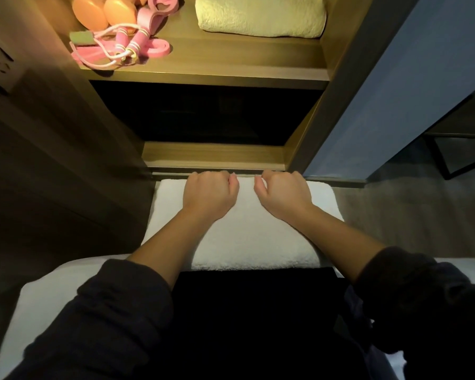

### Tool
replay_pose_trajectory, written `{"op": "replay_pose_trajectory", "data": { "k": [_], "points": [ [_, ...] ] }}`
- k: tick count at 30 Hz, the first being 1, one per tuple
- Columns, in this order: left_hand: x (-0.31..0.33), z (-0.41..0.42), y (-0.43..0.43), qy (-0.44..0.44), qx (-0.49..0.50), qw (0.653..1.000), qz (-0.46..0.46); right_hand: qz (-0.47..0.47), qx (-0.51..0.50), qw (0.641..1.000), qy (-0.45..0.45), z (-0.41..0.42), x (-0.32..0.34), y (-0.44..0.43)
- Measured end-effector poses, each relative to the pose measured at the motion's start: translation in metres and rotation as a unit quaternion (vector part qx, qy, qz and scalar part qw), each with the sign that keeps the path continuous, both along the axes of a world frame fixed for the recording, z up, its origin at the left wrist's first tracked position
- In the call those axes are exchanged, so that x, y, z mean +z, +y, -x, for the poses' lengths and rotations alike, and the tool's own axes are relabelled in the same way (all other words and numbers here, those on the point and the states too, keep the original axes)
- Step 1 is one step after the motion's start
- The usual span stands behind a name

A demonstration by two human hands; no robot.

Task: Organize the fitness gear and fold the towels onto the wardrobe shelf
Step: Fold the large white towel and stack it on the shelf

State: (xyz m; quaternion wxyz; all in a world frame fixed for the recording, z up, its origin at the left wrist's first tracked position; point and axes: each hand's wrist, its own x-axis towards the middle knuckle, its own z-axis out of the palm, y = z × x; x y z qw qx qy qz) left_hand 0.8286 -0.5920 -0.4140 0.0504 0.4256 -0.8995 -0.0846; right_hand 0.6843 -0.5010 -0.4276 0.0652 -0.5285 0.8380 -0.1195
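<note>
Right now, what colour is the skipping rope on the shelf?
The skipping rope is pink with a pale cord, seen best in the head view.

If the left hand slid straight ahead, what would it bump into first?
Probably the wooden wardrobe ledge, just beyond the white towel whose far edge the left hand grips; depth is unclear.

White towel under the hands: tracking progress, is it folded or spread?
Folded: the white towel is a compact thick pad with a rounded near edge.
</note>
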Motion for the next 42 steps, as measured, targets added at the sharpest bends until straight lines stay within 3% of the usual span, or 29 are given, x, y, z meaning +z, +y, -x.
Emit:
{"op": "replay_pose_trajectory", "data": {
  "k": [3,8,12,17,21,25,31,33,36,37,42],
  "points": [
    [-0.003,-0.005,0.001,0.003,0.004,1.0,-0.016,0.024,0.002,0.999,-0.029,0.002,-0.003,0.006],
    [-0.007,-0.019,-0.016,-0.091,0.074,0.989,-0.09,-0.16,-0.083,0.979,-0.093,0.027,-0.001,0.01],
    [-0.011,-0.036,-0.023,-0.106,0.146,0.968,-0.173,-0.226,-0.116,0.957,-0.137,0.036,-0.005,0.019],
    [-0.007,-0.036,-0.024,-0.067,0.18,0.96,-0.204,-0.183,-0.146,0.956,-0.176,0.038,-0.006,0.019],
    [-0.008,-0.037,-0.022,-0.046,0.225,0.948,-0.221,-0.172,-0.228,0.93,-0.233,0.04,-0.009,0.02],
    [-0.006,-0.042,-0.027,-0.026,0.301,0.905,-0.298,-0.181,-0.311,0.886,-0.292,0.042,-0.006,0.025],
    [-0.001,-0.052,-0.036,0.017,0.342,0.853,-0.395,-0.163,-0.33,0.862,-0.35,0.048,0.0,0.039],
    [0.001,-0.061,-0.037,0.045,0.348,0.819,-0.454,-0.168,-0.336,0.839,-0.393,0.052,0.004,0.048],
    [0.004,-0.083,-0.041,0.09,0.322,0.736,-0.589,-0.149,-0.324,0.77,-0.529,0.061,0.005,0.061],
    [0.004,-0.088,-0.042,0.089,0.308,0.734,-0.599,-0.143,-0.328,0.747,-0.561,0.063,0.005,0.065],
    [0.007,-0.09,-0.042,0.098,0.304,0.786,-0.529,-0.131,-0.339,0.673,-0.644,0.075,0.001,0.074]
  ]
}}
